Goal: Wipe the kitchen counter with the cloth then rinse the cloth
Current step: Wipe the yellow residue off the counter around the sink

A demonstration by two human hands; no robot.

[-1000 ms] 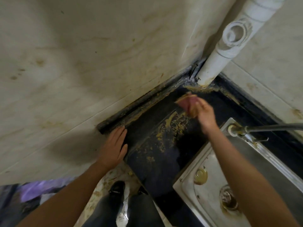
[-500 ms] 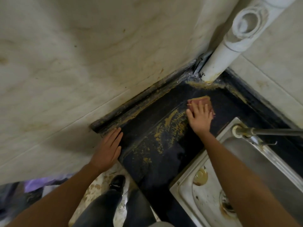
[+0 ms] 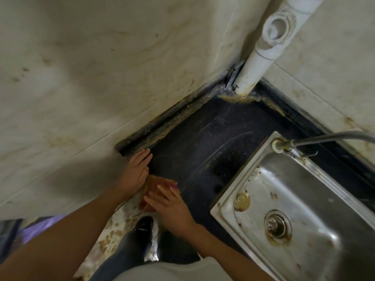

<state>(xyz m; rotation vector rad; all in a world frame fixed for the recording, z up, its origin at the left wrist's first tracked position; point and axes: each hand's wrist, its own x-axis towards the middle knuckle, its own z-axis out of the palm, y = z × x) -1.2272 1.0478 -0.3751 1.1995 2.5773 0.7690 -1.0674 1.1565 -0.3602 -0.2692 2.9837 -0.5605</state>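
Cloth [image 3: 154, 186], reddish-brown, sits at the front left edge of the black counter [image 3: 213, 138]. Right hand [image 3: 172, 207] presses it down, fingers straight. Left hand [image 3: 136, 171] lies flat just beside it, holding nothing.

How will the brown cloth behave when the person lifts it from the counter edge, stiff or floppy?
Probably floppy: the cloth lies flattened under the straight fingers of the right hand. It is likely damp and soiled, since the dark counter beside it shows curved wipe streaks, so it may cling and drip.
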